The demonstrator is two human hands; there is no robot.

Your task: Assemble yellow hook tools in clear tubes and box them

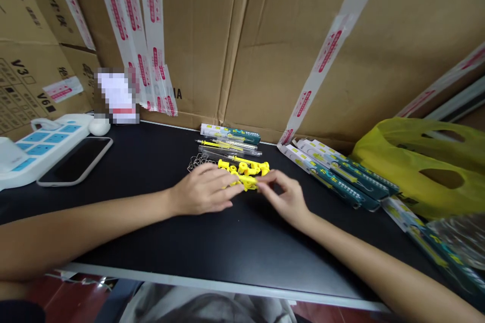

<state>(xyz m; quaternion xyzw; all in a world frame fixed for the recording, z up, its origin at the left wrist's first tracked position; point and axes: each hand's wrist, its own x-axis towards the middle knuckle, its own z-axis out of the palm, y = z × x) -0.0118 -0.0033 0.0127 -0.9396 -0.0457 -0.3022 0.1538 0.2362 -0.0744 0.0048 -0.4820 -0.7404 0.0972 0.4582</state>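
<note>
The right hand pinches a yellow part; the left hand, fingers straight, is at its other end, grip unclear. A nudge could scatter the pile just beyond.

Small yellow plastic pieces, several spool-shaped, lie loosely heaped just nearside of the clear tubes; an elongated yellow piece is farther from them.

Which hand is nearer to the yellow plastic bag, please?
Right. The right hand is at the small yellow parts, left of the yellow plastic bag, with boxes between hand and bag. The left hand is farther away, on the left side of those parts.
</note>
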